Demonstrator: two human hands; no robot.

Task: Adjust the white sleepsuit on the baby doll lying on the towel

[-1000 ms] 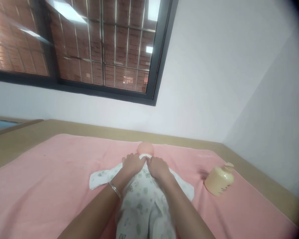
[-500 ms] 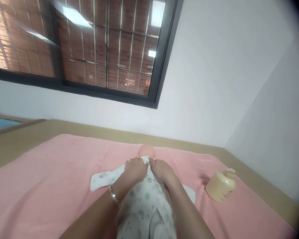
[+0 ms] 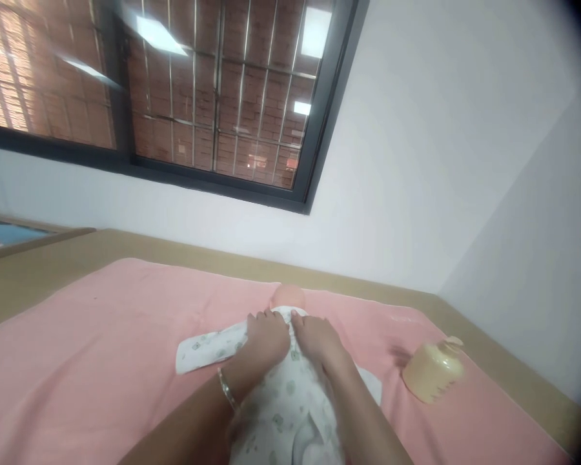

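A white baby garment (image 3: 281,394) with small green and grey prints lies on a doll, its sleeves stretched out to both sides. The doll's pinkish rounded head (image 3: 289,296) shows beyond the collar. My left hand (image 3: 270,336), with a silvery bangle at the wrist, is closed on the cloth just below the neck, left of the middle. Beside it my right hand (image 3: 315,336) grips the cloth on the other side, thumb near the collar. Their fingertips are partly hidden. Both forearms run along the garment's sides.
A pink sheet (image 3: 126,336) covers most of the tan surface (image 3: 368,281). To the right stands a pale yellow bottle (image 3: 430,374), slightly tilted in view. Behind are a white wall (image 3: 392,161) and a dark-framed, barred window (image 3: 213,97). Something blue (image 3: 10,234) shows at far left.
The view has shifted slightly, so the window and bottle sit a little further right. Both hands keep their hold near the collar, and slightly more of the collar shows.
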